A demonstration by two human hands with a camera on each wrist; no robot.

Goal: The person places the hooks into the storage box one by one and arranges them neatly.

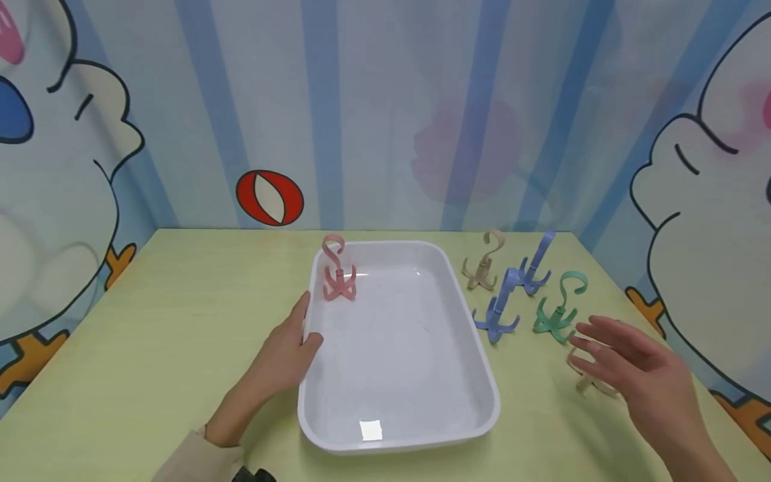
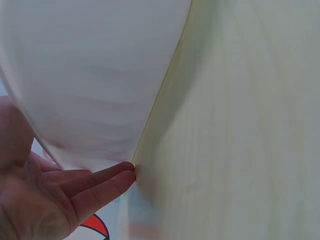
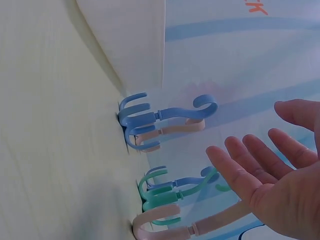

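Observation:
My left hand [image 1: 280,355] holds the left rim of a white plastic tray [image 1: 397,355], thumb over the edge and fingers along the outer wall. In the left wrist view, those fingertips meet the tray's lower outside edge. A pink multi-prong hook [image 1: 340,286] stands upright inside the tray at its far left corner. Over at the right, my right hand [image 1: 641,375] hovers with fingers spread and nothing in them. It partly hides a beige hook [image 1: 585,385]. Just beyond its fingertips stands a green hook [image 1: 551,321].
Two blue hooks, a nearer one [image 1: 496,320] and a farther one [image 1: 529,278], stand right of the tray. Another beige hook [image 1: 480,273] is by the tray's far right side. A striped cartoon backdrop [image 1: 385,134] rises behind the pale yellow table [image 1: 211,301].

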